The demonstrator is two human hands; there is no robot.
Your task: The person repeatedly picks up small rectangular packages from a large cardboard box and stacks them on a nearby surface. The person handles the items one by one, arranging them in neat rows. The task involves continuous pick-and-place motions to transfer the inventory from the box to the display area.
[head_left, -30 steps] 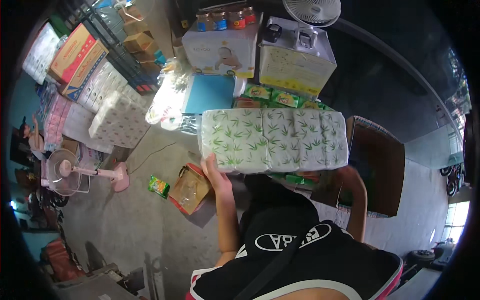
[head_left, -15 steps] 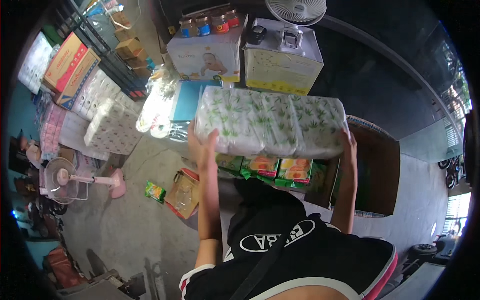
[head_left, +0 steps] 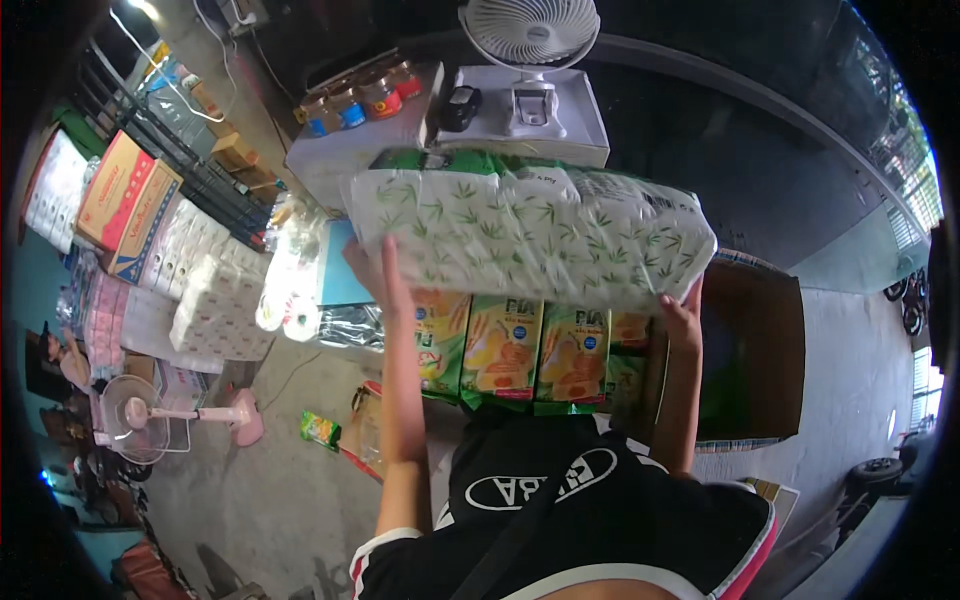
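A long plastic-wrapped pack with green leaf print on white is raised across the middle of the view, tilted to show a green upper face. My left hand grips its left end, with the thumb on the printed face. My right hand holds its lower right corner. Below the pack, several green-and-orange food packets lie in a row. A blue flat item and clear-bagged white goods are left of the pack. An open cardboard box stands beside my right hand.
Behind are two boxes, one bearing a white fan, the other several jars. Stacked cartons and rolls stand left, with a pink fan and a person. A small green packet is on the floor.
The pack has moved up toward the rear boxes and turned, showing its green face and uncovering more food packets beneath. My right hand has risen with it, and my left hand too.
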